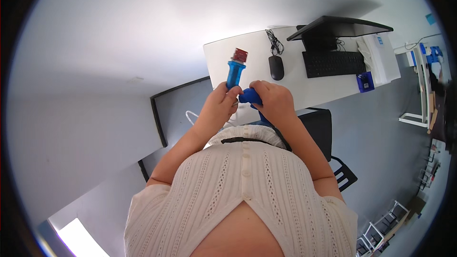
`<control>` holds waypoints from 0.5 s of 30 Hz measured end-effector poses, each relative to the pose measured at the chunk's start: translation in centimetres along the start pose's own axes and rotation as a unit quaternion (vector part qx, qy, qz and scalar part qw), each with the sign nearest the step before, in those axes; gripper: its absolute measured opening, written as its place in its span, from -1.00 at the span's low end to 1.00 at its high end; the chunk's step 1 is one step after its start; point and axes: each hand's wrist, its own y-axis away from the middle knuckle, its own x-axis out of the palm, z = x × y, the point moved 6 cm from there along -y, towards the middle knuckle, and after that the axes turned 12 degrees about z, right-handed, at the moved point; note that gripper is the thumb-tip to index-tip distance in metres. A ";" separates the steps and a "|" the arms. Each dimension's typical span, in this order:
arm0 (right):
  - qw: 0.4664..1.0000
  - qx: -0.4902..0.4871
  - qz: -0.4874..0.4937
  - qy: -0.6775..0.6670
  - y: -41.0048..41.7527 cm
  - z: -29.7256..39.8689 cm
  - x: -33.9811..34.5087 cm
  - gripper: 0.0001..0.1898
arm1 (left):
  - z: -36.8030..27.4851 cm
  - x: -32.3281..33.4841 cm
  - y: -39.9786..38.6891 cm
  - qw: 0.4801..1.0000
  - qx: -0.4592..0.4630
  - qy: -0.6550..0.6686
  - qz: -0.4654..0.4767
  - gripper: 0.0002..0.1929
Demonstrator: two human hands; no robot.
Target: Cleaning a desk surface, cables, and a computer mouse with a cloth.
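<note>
Upright in my left hand (221, 105) is a translucent blue plastic handle (234, 73), with a dark red piece (240, 55) in a metal-coloured mount at its top end. My right hand (276, 101) grips a darker blue object (250, 96), whose kind I cannot tell; its rounded end meets the fingertips of my left hand. More dark blue material hangs below my right hand. A white cord (191, 116) loops beside my left wrist. Both hands are in front of my waist, near the edge of a white desk (235, 43).
On the desk are a black mouse (276, 67), a bundled cable (274, 43), a black keyboard (334, 64), a monitor (342, 28), a small blue box (365, 82) and white packaging (382, 57). A black chair (317, 132) stands at the desk's front, right of me. A wall rises behind the desk.
</note>
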 end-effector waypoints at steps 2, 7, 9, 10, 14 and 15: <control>0.999 0.003 -0.016 -0.035 -0.2 -0.1 -0.1 -0.61 | -0.4 -0.3 0.3 1.000 -0.002 0.028 -0.004 -0.75; 0.929 0.066 0.169 -0.321 -0.3 -0.8 0.7 -0.65 | -1.0 -1.0 0.9 0.994 0.005 0.105 0.022 -0.68; 0.881 0.069 0.191 -0.426 0.3 -1.7 1.3 -0.57 | -1.0 -1.3 0.9 0.992 0.001 0.125 0.023 -0.69; 0.822 0.073 0.209 -0.525 0.7 -2.0 1.7 -0.50 | -1.0 -1.4 0.9 0.989 -0.003 0.144 0.027 -0.69; 0.717 0.125 0.239 -0.643 2.1 -3.1 2.1 -0.34 | -0.8 -1.3 1.1 0.986 0.003 0.160 0.041 -0.69; 0.690 0.119 0.290 -0.652 2.2 -3.2 2.9 -0.29 | -0.7 -1.4 1.1 0.986 0.010 0.164 0.037 -0.70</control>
